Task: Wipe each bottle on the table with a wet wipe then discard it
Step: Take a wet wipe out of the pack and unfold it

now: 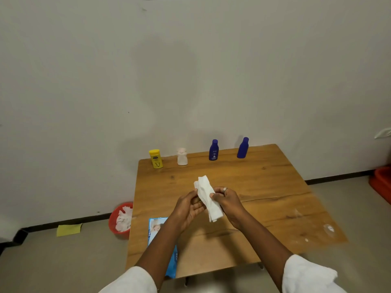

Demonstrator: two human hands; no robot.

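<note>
Along the far edge of the wooden table (275,187) stand a yellow bottle (156,159), a small white bottle (182,156) and two dark blue bottles (213,150) (242,148), all upright. Above the table's middle, both hands hold a folded white wet wipe (208,197). My left hand (189,208) pinches its left side with thumb and fingers. My right hand (227,203), with a ring on one finger, grips its right side. A blue wet-wipe pack (155,229) lies at the table's near left edge, partly hidden by my left forearm.
A red bin (115,226) holding used white wipes stands on the floor left of the table. A yellow cloth (69,229) lies on the floor further left. A red tub (382,182) sits at the right edge. A wall is right behind the table.
</note>
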